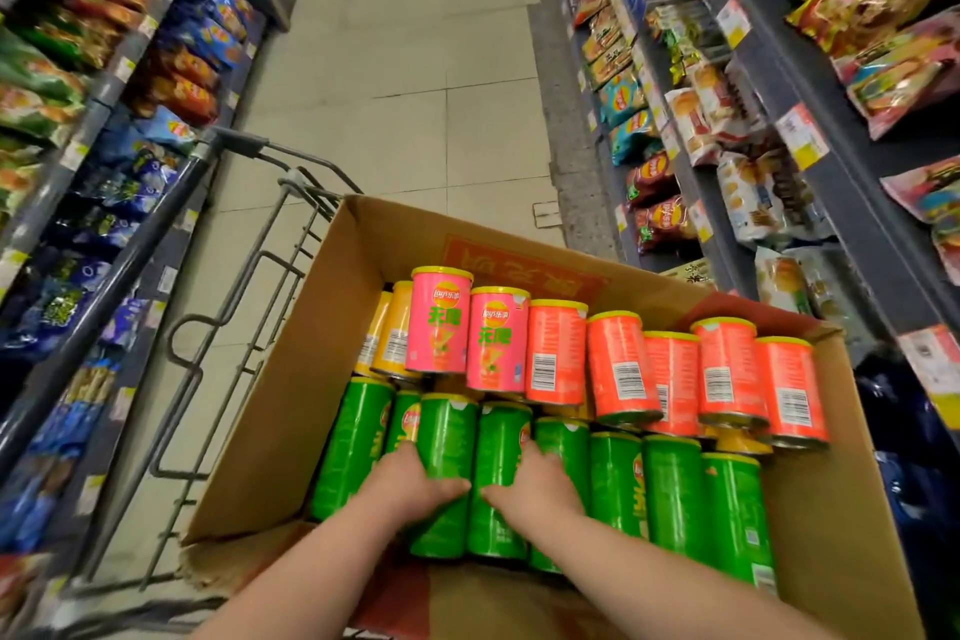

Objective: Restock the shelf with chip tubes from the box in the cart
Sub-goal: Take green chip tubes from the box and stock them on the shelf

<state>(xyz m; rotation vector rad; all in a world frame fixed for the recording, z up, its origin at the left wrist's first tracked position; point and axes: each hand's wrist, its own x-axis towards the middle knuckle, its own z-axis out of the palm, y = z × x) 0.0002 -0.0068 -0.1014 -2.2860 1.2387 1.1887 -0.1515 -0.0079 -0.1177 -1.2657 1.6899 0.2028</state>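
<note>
An open cardboard box [270, 421] sits in a metal cart [249, 276] and is full of chip tubes lying on their sides. Green tubes fill the near row, pink, orange-red and yellow tubes the far row. My left hand [410, 481] grips a green tube [448, 437], fingers down its left side and thumb over its front. Beside it, my right hand [535, 486] grips the neighbouring green tube [501, 452], fingers down its right side. The two thumbs almost meet between the tubes.
Shelves of snack bags line both sides of the aisle: the left shelf [119, 83] close beside the cart, the right shelf [769, 130] next to the box. Tiled floor [415, 68] runs ahead between them.
</note>
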